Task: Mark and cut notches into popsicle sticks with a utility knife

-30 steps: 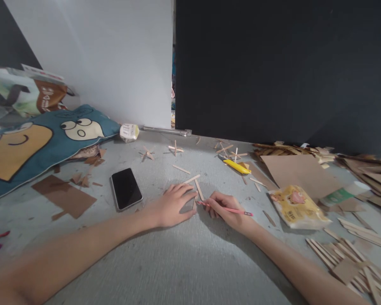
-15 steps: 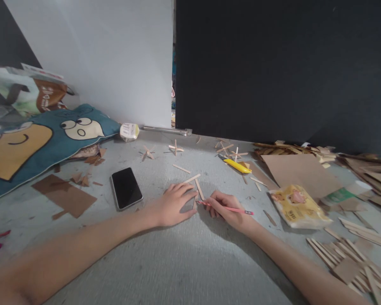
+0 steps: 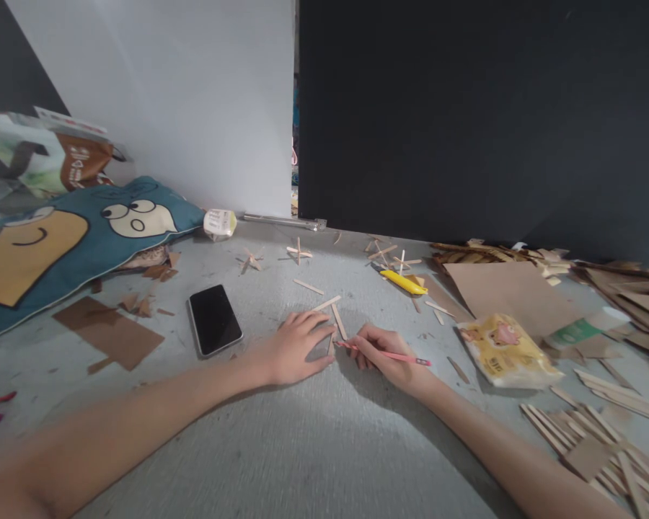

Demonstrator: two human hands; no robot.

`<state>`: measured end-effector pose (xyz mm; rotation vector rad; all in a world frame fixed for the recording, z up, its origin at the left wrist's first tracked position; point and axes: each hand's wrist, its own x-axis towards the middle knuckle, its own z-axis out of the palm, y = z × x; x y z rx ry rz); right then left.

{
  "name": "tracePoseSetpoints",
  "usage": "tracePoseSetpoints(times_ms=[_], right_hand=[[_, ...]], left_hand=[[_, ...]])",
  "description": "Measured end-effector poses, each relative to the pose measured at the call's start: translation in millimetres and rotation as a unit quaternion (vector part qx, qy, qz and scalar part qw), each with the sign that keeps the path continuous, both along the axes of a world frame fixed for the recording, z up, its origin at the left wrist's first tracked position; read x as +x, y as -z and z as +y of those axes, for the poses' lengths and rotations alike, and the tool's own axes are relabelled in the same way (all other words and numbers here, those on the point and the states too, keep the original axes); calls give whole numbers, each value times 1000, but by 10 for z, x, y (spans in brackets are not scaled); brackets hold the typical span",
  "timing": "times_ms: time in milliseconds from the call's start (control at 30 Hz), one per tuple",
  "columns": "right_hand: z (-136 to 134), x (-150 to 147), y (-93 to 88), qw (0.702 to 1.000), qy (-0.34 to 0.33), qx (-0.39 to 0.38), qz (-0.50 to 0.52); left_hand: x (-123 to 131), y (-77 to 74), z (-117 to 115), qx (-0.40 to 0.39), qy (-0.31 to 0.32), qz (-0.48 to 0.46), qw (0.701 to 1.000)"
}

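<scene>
My left hand (image 3: 295,348) lies flat on the grey floor, fingers spread, pressing down on a small frame of wooden craft sticks (image 3: 336,317). My right hand (image 3: 385,355) is closed on a pink pencil (image 3: 389,354), whose tip touches the sticks just right of my left fingertips. Both forearms reach in from the bottom of the view.
A black phone (image 3: 214,319) lies left of my left hand. A yellow utility knife (image 3: 403,282), a yellow snack packet (image 3: 505,351), brown cardboard sheets (image 3: 511,291) and heaps of sticks (image 3: 595,440) sit to the right. A blue cartoon cushion (image 3: 65,245) and cardboard scraps (image 3: 109,333) lie left.
</scene>
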<state>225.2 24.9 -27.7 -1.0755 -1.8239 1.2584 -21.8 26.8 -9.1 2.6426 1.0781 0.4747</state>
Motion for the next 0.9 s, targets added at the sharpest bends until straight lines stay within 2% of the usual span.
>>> tracePoseSetpoints(times_ms=[367,900], right_hand=[[24,16,67,1000,5,6,5],[3,-1,-7,1000,8,0,-1]], left_hand=[[6,-26,-11,-5,-1,-3,1000],[-10,11,0,-3,3,-10,1000]])
